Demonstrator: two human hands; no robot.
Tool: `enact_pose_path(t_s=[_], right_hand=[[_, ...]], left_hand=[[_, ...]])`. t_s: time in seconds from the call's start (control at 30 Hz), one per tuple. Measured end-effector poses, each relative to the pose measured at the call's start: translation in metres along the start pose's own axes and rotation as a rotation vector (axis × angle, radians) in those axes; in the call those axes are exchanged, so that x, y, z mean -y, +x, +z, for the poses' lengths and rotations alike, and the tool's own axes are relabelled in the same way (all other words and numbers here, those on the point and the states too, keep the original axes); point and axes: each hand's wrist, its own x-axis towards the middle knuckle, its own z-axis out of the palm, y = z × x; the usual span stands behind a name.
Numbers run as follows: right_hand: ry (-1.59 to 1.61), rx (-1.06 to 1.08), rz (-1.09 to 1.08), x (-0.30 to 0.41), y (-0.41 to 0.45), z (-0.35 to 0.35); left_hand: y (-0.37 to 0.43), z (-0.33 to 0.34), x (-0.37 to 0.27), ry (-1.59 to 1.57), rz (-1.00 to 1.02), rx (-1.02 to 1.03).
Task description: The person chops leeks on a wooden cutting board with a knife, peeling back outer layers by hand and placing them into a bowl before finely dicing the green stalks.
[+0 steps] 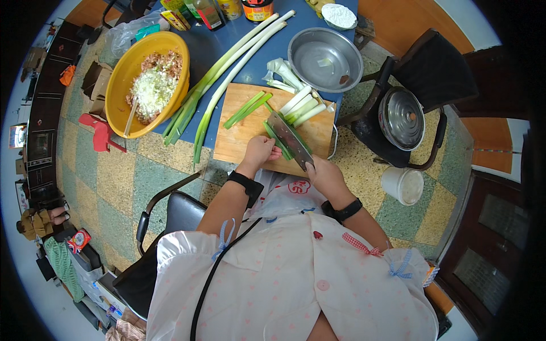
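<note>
My right hand grips the handle of a metal cleaver, whose blade lies over green scallion leaves on a wooden cutting board. My left hand rests at the board's near edge, fingers curled beside a green leaf piece; whether it pinches the leaf is hard to tell. More cut green leaves lie at the board's upper left. Several thick white stalk pieces sit at its upper right, beyond the blade. Long whole scallions stretch across the blue table to the left.
A yellow bowl with minced meat, chopped white bits and a utensil stands left. A metal basin is beyond the board, near a bowl of white powder. Bottles line the far side. A chair bearing a lidded pot stands right.
</note>
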Motion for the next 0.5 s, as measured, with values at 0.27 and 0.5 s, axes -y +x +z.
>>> enact_pose_path(t_s=[0.27, 0.5], right_hand=[[0.043, -0.014, 0.000, -0.008, 0.002, 0.004], [-0.068, 0.019, 0.045, 0.004, 0.001, 0.002]], left_hand=[[0.001, 0.001, -0.001, 0.011, -0.020, -0.006], [0.005, -0.002, 0.000, -0.001, -0.045, 0.009]])
